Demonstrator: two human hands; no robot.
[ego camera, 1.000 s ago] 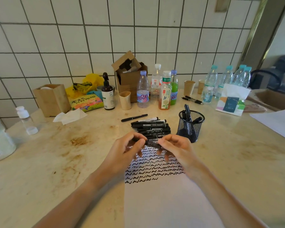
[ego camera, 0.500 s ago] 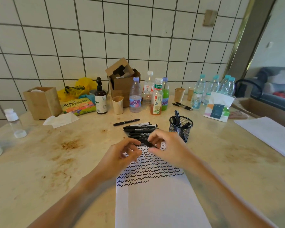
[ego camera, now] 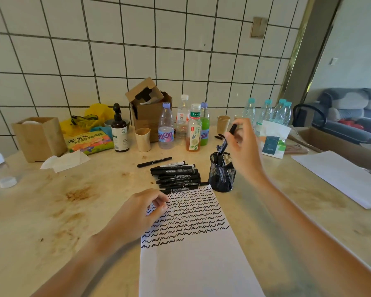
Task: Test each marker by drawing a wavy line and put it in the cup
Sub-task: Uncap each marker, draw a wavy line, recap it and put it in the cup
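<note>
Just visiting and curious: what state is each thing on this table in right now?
right hand: raised, holding marker
marker: tilted above mesh cup
mesh cup: upright, markers inside
left hand: resting on paper
paper: flat, upper part covered in wavy lines
marker pile: lying flat

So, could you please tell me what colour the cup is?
The cup is black wire mesh, seen in the head view.

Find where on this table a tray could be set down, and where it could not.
Free: bare tabletop left of the paper sheet, below the tissue; also between mesh cup and second white sheet. Crowded: back edge with bottles, and the marker pile.
</note>
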